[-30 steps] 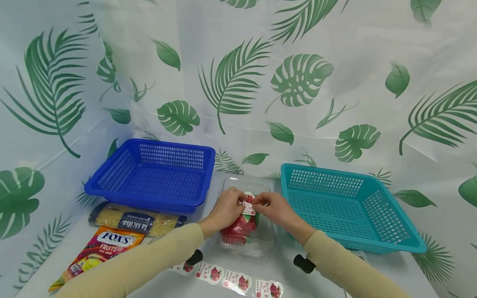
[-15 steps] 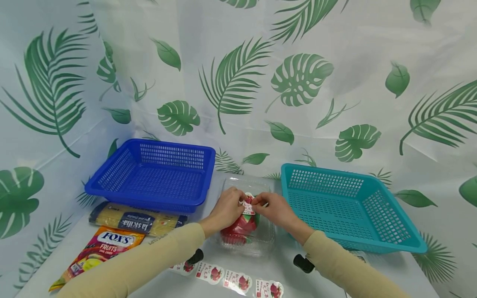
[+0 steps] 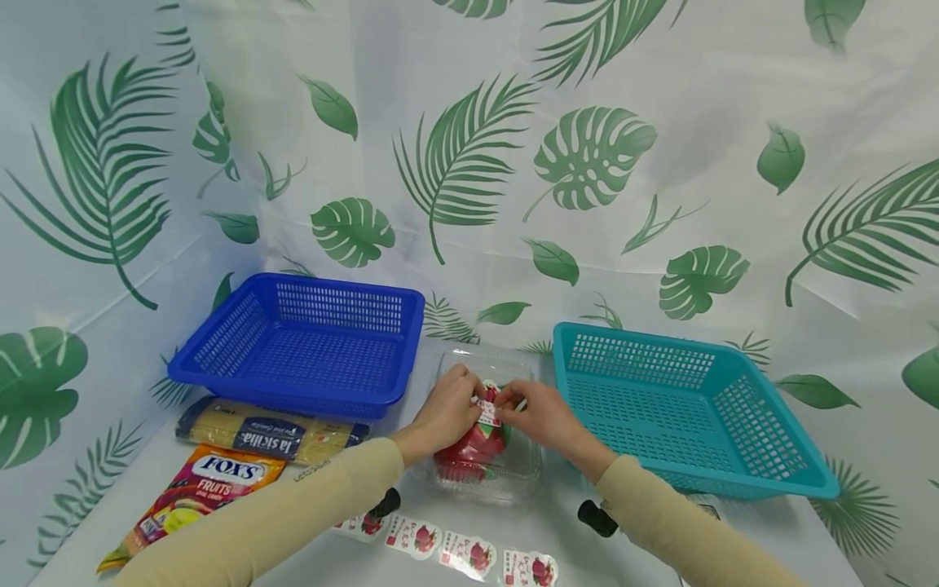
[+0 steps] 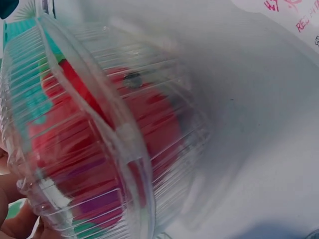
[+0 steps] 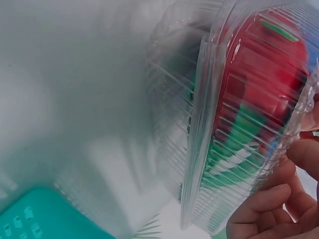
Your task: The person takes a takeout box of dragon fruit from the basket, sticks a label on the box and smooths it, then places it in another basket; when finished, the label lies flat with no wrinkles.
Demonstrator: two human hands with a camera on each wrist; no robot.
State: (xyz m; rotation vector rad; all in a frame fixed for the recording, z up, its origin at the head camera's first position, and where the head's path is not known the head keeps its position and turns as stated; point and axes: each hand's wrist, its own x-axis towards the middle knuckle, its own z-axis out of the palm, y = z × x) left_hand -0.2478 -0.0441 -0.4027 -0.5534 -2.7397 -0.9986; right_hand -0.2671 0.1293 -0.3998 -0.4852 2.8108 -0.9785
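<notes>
In the head view a clear plastic clamshell box (image 3: 524,469) stands closed on the table, with red dragon fruit (image 3: 473,450) showing through it. Over its lid lies a white sticker (image 3: 487,414) with a dragon fruit picture. My left hand (image 3: 449,412) pinches the sticker's left side, fingertips close to the lid; its fingers (image 4: 17,219) only partly show in the left wrist view. From the opposite side my right hand (image 3: 541,414) pinches the sticker's right edge. The right wrist view shows its curled fingers (image 5: 271,204) beside the ribbed box wall, where the sticker itself is hidden.
A strip of similar stickers (image 3: 469,556) lies in front of the box. Left are a blue basket (image 3: 323,359), a spaghetti pack (image 3: 267,432) and a FOX'S candy bag (image 3: 198,489). A teal basket (image 3: 660,408) stands right, close to the right forearm.
Both hands stay at the sticker, with only slight finger movement by the right hand. The box and everything around it keep their places.
</notes>
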